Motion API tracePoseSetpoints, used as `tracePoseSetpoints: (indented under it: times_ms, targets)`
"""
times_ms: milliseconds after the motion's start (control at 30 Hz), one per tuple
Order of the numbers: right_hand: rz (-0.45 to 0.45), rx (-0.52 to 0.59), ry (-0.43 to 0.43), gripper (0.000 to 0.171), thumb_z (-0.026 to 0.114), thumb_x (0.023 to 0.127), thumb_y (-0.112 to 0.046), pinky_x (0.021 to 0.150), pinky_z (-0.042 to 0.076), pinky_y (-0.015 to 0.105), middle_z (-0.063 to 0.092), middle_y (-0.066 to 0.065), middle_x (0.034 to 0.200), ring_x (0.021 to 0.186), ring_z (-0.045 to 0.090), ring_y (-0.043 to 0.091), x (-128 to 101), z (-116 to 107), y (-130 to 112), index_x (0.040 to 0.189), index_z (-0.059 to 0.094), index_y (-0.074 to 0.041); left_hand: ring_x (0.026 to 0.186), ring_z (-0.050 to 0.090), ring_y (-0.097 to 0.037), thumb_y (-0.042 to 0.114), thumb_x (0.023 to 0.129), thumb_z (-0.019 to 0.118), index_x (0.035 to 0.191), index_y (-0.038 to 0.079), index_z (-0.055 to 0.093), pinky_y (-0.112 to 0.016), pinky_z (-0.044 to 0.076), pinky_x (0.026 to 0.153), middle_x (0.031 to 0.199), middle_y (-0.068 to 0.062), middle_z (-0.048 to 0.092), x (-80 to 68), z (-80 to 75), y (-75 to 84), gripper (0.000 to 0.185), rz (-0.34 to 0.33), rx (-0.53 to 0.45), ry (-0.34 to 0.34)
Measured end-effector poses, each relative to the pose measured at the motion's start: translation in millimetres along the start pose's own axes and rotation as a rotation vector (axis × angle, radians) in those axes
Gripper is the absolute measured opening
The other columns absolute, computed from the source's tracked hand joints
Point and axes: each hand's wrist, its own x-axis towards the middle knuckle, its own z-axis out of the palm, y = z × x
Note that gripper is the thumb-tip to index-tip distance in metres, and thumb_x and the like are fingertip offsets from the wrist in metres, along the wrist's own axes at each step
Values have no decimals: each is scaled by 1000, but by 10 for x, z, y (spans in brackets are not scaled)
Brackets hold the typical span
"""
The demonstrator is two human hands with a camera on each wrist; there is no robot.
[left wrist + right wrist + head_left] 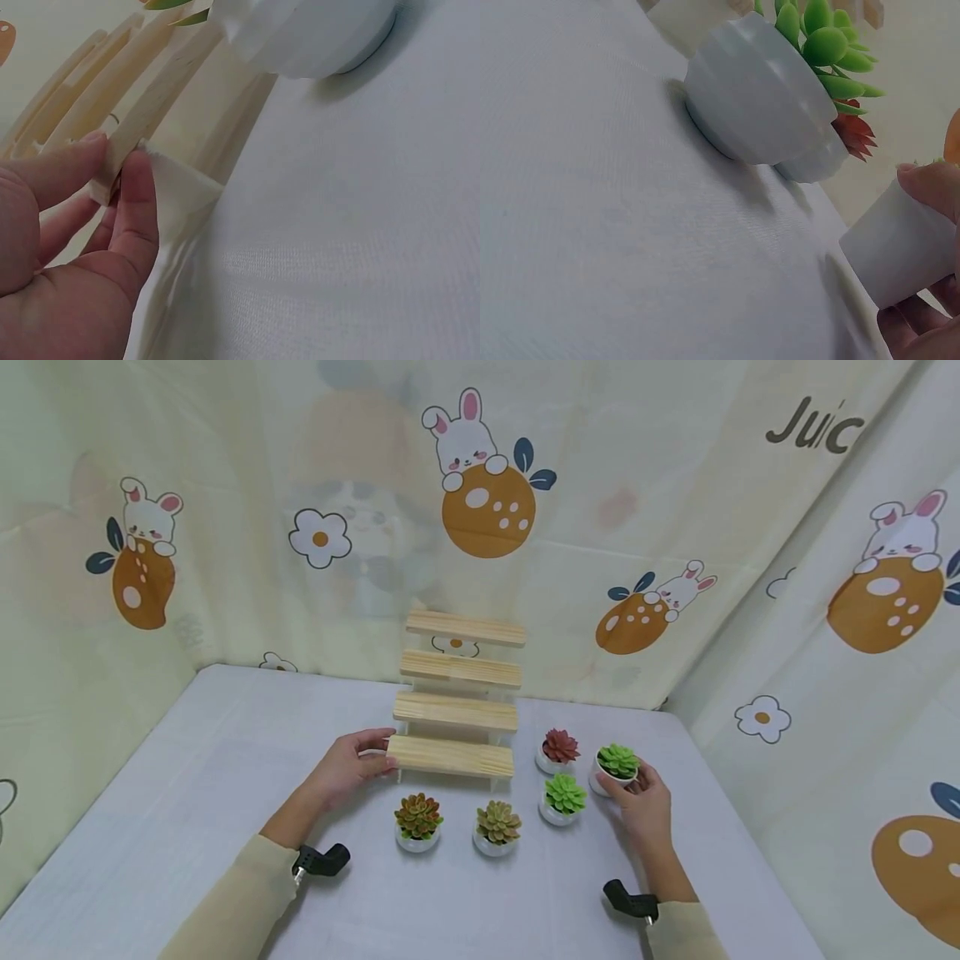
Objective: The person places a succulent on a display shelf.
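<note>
Left hand (347,768) pinches lowest step of tiered pale wooden stand (457,693) (9 o'clock end). Right hand (643,802) grips green succulent in white pot (617,767), bench (150,827) 3 o'clock. Risk: lifted pot clips red succulent (559,748) nearby.

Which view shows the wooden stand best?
The head view: the stand shows all four steps, the left hand pinching the lowest. The left wrist view shows only its end, close up; the right wrist view only slivers at the top edge.
</note>
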Motion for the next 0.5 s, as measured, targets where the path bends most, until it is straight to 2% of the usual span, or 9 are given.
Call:
tracePoseSetpoints:
  times_ms: [133,233,367,500]
  targets:
    - [-26,14,-22,93,85,84,-40,101,49,10,46,14,158,145,46,26,-26,-46,-56,157,37,-8,99,69,-12,-3,94,69,152,-6,42,-33,63,91,135,-29,53,3,-6,17,64,-8,4,-10]
    - [-56,38,-34,89,85,84,-35,84,45,-2,49,12,156,140,50,23,-47,-67,-127,156,40,-9,99,69,-12,-3,93,69,152,-5,43,-34,62,92,135,-28,53,9,-6,33,64,-27,-3,-12]
    - [-94,38,-46,85,85,85,-31,86,48,-1,51,11,154,135,52,18,-67,-93,-256,155,42,-10,99,69,-13,-3,93,70,152,-3,43,-34,63,91,134,-26,53,28,-13,39,65,-53,6,-13]
    - [-129,17,-65,85,84,86,-33,88,47,0,50,12,155,138,52,21,-95,-113,-387,155,41,-10,100,69,-15,-1,93,70,152,-2,43,-34,63,90,134,-24,54,42,-31,36,65,-66,32,-14]
